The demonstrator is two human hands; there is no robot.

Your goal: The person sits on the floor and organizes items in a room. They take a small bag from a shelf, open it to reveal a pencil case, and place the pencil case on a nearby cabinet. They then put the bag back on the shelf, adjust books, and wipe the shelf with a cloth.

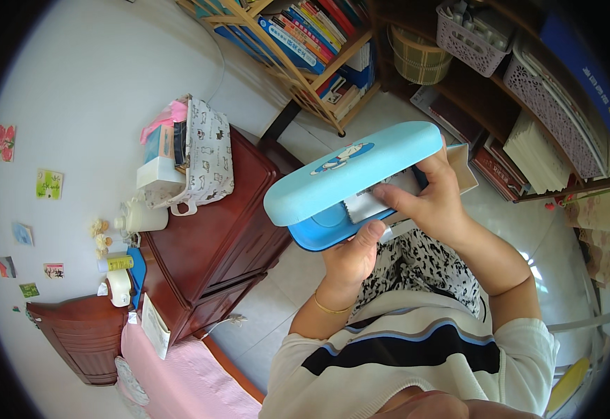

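A light blue glasses case (352, 170) with a cartoon figure on its lid is held in front of my body, its lid partly raised. Through the gap a darker blue lining (326, 219) shows, along with a white packet (365, 205) with dark print. My left hand (355, 256) grips the case's near lower edge, thumb up against the rim. At the other end, my right hand (436, 196) holds the case, its thumb at the packet and its fingers partly hidden behind the lid. An open cardboard box (461, 168) shows behind my right hand; most of it is hidden.
Left stands a dark red wooden cabinet (216, 209) bearing a fabric basket (208, 157) and a white jug (148, 216). A bamboo bookshelf (305, 78) and a dark shelf unit with lilac baskets (472, 44) stand ahead. A pink-covered bed (179, 377) lies lower left.
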